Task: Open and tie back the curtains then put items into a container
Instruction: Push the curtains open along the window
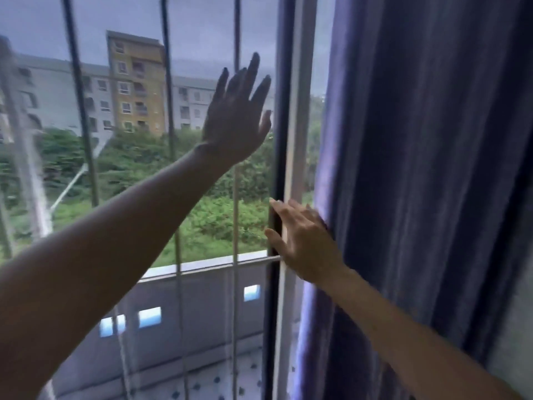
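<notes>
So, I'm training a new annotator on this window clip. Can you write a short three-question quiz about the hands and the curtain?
1. True or false: the purple pleated fabric curtain is gathered at the right of the window.
2. Which hand touches the curtain's edge? A) left hand B) right hand
3. Fill in: the left hand is raised with fingers ____ in front of the barred glass window.

Key: 1 true; 2 B; 3 spread.

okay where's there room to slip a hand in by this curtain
Free: the pane between the left hand and the window frame, and the glass below the right hand. Crowded: the blue curtain edge, where the right hand's fingers already press against the folds.
</notes>
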Demonstrator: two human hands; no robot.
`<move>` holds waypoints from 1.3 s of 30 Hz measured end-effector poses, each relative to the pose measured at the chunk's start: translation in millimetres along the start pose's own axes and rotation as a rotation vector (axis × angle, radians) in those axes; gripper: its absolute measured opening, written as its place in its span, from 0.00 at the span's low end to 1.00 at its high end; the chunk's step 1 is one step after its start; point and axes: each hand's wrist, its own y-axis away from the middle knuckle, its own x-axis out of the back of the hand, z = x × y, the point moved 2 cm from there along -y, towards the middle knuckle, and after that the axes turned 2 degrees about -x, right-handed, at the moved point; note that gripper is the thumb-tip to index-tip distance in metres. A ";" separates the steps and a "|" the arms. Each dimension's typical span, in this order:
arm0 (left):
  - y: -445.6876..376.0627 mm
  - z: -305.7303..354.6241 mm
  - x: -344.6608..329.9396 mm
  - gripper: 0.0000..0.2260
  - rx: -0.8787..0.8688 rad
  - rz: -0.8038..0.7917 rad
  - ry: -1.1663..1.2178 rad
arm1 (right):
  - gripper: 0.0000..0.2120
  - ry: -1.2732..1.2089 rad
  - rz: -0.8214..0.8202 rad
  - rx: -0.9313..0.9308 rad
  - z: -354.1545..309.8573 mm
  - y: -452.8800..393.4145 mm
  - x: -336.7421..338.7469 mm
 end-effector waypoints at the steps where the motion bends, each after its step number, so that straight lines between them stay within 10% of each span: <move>1: -7.7 18.3 -7.3 0.24 -0.005 0.017 0.042 | 0.28 0.098 -0.027 0.010 19.0 6.0 2.8; 14: -101.4 201.7 -111.0 0.44 0.291 -0.011 0.778 | 0.39 0.650 -0.193 0.016 164.9 33.5 6.2; 22: -168.3 273.2 -185.0 0.27 0.250 0.150 0.887 | 0.37 0.802 -0.139 -0.112 264.1 17.2 7.2; 39: -296.1 498.4 -292.2 0.26 0.115 0.191 1.136 | 0.30 0.989 -0.020 -0.400 527.2 55.0 78.1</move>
